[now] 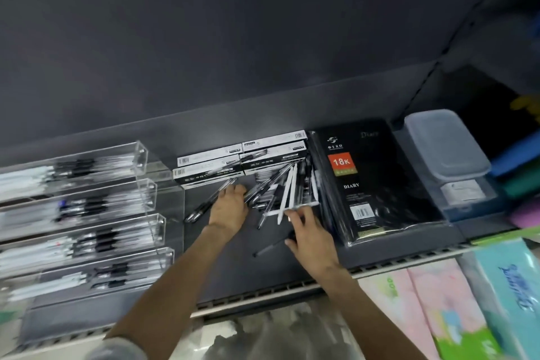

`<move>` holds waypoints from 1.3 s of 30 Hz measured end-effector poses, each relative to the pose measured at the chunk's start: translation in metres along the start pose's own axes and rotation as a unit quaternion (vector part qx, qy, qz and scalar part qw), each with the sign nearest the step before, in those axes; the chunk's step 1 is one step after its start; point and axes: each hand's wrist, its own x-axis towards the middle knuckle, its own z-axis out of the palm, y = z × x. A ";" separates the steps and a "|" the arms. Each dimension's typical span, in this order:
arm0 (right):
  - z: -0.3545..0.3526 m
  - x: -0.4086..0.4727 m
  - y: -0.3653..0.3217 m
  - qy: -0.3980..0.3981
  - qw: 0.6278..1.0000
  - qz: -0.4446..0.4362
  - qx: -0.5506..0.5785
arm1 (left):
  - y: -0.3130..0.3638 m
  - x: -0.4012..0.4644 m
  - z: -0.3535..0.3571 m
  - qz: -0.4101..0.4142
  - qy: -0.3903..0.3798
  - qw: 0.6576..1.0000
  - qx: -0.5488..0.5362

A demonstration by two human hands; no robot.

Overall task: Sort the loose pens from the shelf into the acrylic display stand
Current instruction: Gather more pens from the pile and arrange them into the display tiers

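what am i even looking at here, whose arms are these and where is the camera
The one picture comes from a camera worn on a person's head, looking down at a shop shelf; the arms are that person's own. The left hand lies on loose pens heaped on the shelf; whether it grips any is unclear. The right hand pinches pens at the heap's edge. To the left stands the clear acrylic display stand, its troughs already holding pens. Behind the heap are pen boxes; to the right lies a black diary.
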 end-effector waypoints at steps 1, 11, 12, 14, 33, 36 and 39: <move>0.000 0.001 0.002 -0.001 1.000 -0.003 0.004 | 0.001 0.002 -0.001 -0.001 -0.009 1.000 0.008; 0.008 0.006 0.007 0.033 0.998 -0.030 0.046 | 0.012 0.012 -0.002 0.066 -0.040 0.994 0.080; 0.008 0.006 0.007 0.031 0.998 -0.031 0.048 | 0.012 0.013 -0.002 0.073 -0.044 0.992 0.089; 0.009 0.009 0.007 0.031 0.998 -0.035 0.045 | 0.013 0.015 -0.002 0.084 -0.055 0.990 0.096; 0.014 0.010 0.007 0.080 0.994 -0.042 0.062 | 0.008 0.006 -0.011 0.093 -0.063 0.993 -0.021; 0.013 0.009 0.010 0.087 0.993 -0.048 0.062 | -0.003 -0.009 -0.021 0.063 -0.062 0.993 -0.078; 0.006 0.009 0.012 0.119 0.987 -0.055 0.091 | -0.011 -0.039 -0.028 -0.053 -0.140 0.872 -0.467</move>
